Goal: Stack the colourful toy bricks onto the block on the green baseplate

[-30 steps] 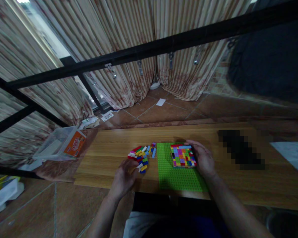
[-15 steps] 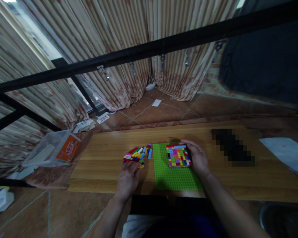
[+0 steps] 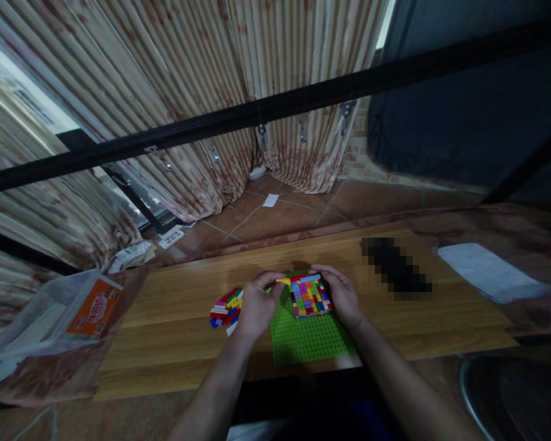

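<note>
A green studded baseplate (image 3: 303, 337) lies on the wooden table (image 3: 174, 331) in front of me. A multicoloured patch of bricks (image 3: 308, 295) covers its far part. My left hand (image 3: 256, 303) pinches a yellow brick (image 3: 283, 282) at the patch's far left corner. Curled against the patch's right edge, my right hand (image 3: 343, 294) touches the brickwork. A pile of loose coloured bricks (image 3: 224, 307) lies just left of my left hand.
A clear plastic box with an orange label (image 3: 59, 315) sits off the table's left end. White paper (image 3: 487, 271) lies at the right, a dark blurred object (image 3: 395, 266) behind the plate. Black bars (image 3: 275, 107) cross overhead; curtains hang beyond.
My left hand left the loose pile and came right to the brick patch, now with a yellow brick in its fingers. The right hand stayed at the patch's right edge. The view shifted.
</note>
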`<act>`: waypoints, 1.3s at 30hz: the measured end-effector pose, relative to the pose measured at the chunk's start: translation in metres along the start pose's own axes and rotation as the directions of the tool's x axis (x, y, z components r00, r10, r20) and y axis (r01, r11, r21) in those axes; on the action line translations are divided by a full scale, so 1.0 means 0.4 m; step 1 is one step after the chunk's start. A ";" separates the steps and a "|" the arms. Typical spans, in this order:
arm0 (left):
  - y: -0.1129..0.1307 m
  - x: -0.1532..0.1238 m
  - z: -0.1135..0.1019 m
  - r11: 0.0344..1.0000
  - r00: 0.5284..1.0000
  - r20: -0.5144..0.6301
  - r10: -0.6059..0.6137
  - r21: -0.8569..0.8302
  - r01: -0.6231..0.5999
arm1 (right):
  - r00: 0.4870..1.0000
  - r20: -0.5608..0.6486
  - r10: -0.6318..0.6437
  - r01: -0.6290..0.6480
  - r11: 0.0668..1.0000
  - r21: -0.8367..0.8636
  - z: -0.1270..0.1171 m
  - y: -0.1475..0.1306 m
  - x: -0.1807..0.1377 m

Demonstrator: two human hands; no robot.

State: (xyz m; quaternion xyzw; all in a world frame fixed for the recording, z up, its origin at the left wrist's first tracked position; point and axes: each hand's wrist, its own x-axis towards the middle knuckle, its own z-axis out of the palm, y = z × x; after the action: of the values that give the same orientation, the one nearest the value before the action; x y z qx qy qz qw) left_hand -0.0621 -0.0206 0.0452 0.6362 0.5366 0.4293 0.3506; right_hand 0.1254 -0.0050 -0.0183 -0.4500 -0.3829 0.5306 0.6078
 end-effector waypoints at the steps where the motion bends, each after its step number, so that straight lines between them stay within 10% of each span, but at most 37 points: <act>1: -0.001 0.015 0.014 1.000 1.000 0.027 0.003 -0.016 -0.002 | 1.000 0.006 -0.002 0.002 1.000 0.004 0.000 0.001 0.001; 18: 0.058 0.091 0.111 0.843 0.959 0.248 0.138 0.479 -0.245 | 0.998 -0.030 -0.060 0.060 0.998 0.004 0.001 0.017 0.010; 39: -0.019 0.089 0.137 0.993 0.970 0.212 -0.119 0.011 0.120 | 1.000 -0.012 -0.005 0.004 1.000 -0.014 0.012 -0.002 0.004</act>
State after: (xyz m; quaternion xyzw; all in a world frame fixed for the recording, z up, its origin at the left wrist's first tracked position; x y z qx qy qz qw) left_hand -0.0125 0.0168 0.0231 0.6446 0.5332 0.3376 0.4314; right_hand 0.1214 -0.0027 -0.0163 -0.4565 -0.3840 0.5239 0.6080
